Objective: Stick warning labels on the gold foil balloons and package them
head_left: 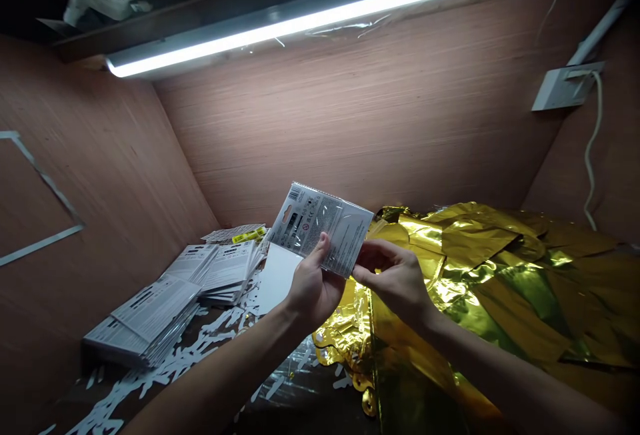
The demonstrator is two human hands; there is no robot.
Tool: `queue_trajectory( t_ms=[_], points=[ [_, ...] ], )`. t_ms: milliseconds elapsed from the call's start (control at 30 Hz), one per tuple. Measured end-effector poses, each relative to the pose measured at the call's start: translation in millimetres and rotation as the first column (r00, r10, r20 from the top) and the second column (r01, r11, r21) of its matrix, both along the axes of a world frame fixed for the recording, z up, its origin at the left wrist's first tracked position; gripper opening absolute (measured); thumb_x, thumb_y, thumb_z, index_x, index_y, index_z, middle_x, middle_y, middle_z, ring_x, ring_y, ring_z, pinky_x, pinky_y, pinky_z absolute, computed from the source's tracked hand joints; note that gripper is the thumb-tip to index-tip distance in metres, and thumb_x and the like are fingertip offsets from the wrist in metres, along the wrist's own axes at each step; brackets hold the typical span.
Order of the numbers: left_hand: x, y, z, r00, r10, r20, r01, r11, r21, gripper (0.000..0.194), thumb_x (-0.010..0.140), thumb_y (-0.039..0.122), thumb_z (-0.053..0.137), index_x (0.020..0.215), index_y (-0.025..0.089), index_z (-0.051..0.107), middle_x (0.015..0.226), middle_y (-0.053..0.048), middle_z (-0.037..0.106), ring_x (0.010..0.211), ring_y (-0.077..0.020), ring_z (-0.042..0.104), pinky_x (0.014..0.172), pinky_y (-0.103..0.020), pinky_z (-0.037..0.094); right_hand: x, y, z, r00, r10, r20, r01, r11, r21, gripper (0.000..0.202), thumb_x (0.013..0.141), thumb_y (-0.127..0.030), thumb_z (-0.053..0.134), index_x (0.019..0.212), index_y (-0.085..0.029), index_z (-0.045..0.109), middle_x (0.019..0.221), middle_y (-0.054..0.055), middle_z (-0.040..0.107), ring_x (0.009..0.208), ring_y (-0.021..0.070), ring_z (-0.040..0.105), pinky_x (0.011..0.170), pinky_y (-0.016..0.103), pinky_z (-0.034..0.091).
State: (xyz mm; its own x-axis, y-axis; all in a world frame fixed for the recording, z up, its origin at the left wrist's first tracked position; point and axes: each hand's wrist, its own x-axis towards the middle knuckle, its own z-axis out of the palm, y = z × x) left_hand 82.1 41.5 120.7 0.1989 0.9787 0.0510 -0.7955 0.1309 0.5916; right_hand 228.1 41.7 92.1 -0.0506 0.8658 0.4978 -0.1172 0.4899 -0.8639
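Observation:
A printed card packet in a clear sleeve [333, 222], with a barcode and a hang hole, is tilted up in front of me. My left hand [315, 282] grips it from below, thumb across its printed face. At the packet's lower right corner, my right hand [395, 275] pinches the edge between thumb and fingers. What lies under those fingertips is partly hidden. Behind my left hand shows a plain white sheet [277, 278]. Gold foil pieces [475, 262] are heaped beside and beyond my right hand.
Stacks of similar printed packets [150, 315] stand on the left, near a yellow strip [249, 235]. White paper scraps [215, 335] litter the dark tabletop. Wooden panels enclose the space. A tube light [350, 12] hangs overhead, and a white socket box [567, 86] with a cable is at right.

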Motion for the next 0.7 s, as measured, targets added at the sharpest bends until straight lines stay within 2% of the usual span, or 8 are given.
queue_trajectory(
  t_ms=[133,267,367,433,533,600,633,700],
  points=[
    [0.3,-1.9,0.6,1.0,-0.008,-0.026,0.008,1.0,-0.005,0.029,0.106,0.026,0.052,0.107,0.006,0.073,0.11,-0.016,0.077,0.114,-0.024,0.072,0.109,-0.037,0.054,1.2,-3.2,6.3,0.99,-0.056,0.127,0.049,0.997,0.055,0.02,0.075,-0.016,0.076,0.095,-0.02,0.078,0.087,0.004,0.076,0.072,0.0198,0.069,0.066,0.033,0.059],
    [-2.9,1.3,0.1,0.999,-0.003,-0.038,0.003,1.0,-0.002,0.028,0.105,0.026,0.053,0.109,0.005,0.072,0.112,-0.017,0.077,0.113,-0.0243,0.072,0.106,-0.036,0.057,9.5,-1.2,16.1,0.973,-0.027,0.228,0.007,0.996,0.087,0.017,0.074,-0.018,0.079,0.091,-0.019,0.078,0.08,0.004,0.076,0.072,0.0203,0.071,0.065,0.033,0.06],
    [-8.6,6.0,-0.6,0.998,-0.001,-0.07,0.0,1.0,-0.021,0.028,0.104,0.027,0.056,0.113,0.005,0.071,0.115,-0.018,0.076,0.108,-0.0245,0.074,0.102,-0.036,0.059,28.8,2.9,31.8,0.914,0.03,0.405,-0.091,0.987,0.13,0.021,0.071,-0.023,0.085,0.092,-0.019,0.081,0.083,0.005,0.079,0.067,0.0203,0.072,0.061,0.033,0.062],
    [-9.6,5.9,-2.3,0.995,0.035,-0.092,-0.039,0.998,-0.045,0.027,0.102,0.027,0.059,0.116,0.006,0.069,0.117,-0.018,0.075,0.104,-0.0248,0.075,0.098,-0.037,0.061,48.8,5.1,47.8,0.873,-0.044,0.485,-0.076,0.971,0.226,0.02,0.069,-0.028,0.089,0.087,-0.021,0.083,0.079,0.005,0.08,0.06,0.0195,0.072,0.056,0.031,0.061],
    [4.4,-5.6,-10.6,0.991,0.049,-0.121,-0.063,0.991,-0.116,0.027,0.099,0.025,0.063,0.121,0.01,0.066,0.12,-0.017,0.075,0.104,-0.0267,0.075,0.097,-0.042,0.061,80.6,6.5,73.6,0.894,-0.294,0.337,0.165,0.917,0.363,0.012,0.076,-0.033,0.087,0.078,-0.021,0.083,0.066,0.004,0.076,0.053,0.0176,0.069,0.05,0.028,0.057],
    [28.1,-20.8,-21.6,0.984,-0.1,-0.147,0.062,0.968,-0.244,0.03,0.098,0.027,0.065,0.123,0.01,0.065,0.117,-0.016,0.076,0.1,-0.0269,0.075,0.094,-0.043,0.061,95.7,6.7,86.1,0.927,-0.338,0.162,0.269,0.901,0.339,0.015,0.081,-0.034,0.083,0.076,-0.02,0.081,0.062,0.004,0.074,0.049,0.0156,0.067,0.045,0.026,0.053],
    [43.9,-29.4,-28.8,0.962,-0.231,-0.145,0.175,0.93,-0.323,0.031,0.098,0.029,0.064,0.122,0.01,0.066,0.113,-0.016,0.076,0.095,-0.0257,0.076,0.093,-0.041,0.06,100.2,7.0,90.1,0.943,-0.322,0.083,0.283,0.908,0.31,0.017,0.082,-0.034,0.082,0.074,-0.019,0.08,0.062,0.004,0.074,0.047,0.0146,0.066,0.043,0.025,0.05],
    [80.5,-45.4,-46.1,0.862,-0.497,-0.1,0.416,0.807,-0.42,0.032,0.1,0.032,0.058,0.119,0.008,0.068,0.103,-0.015,0.077,0.084,-0.0226,0.074,0.088,-0.036,0.059,103.9,7.6,94.0,0.965,-0.26,-0.029,0.259,0.931,0.259,0.021,0.082,-0.035,0.081,0.072,-0.018,0.078,0.063,0.004,0.073,0.045,0.0131,0.063,0.04,0.024,0.045]
  ],
)
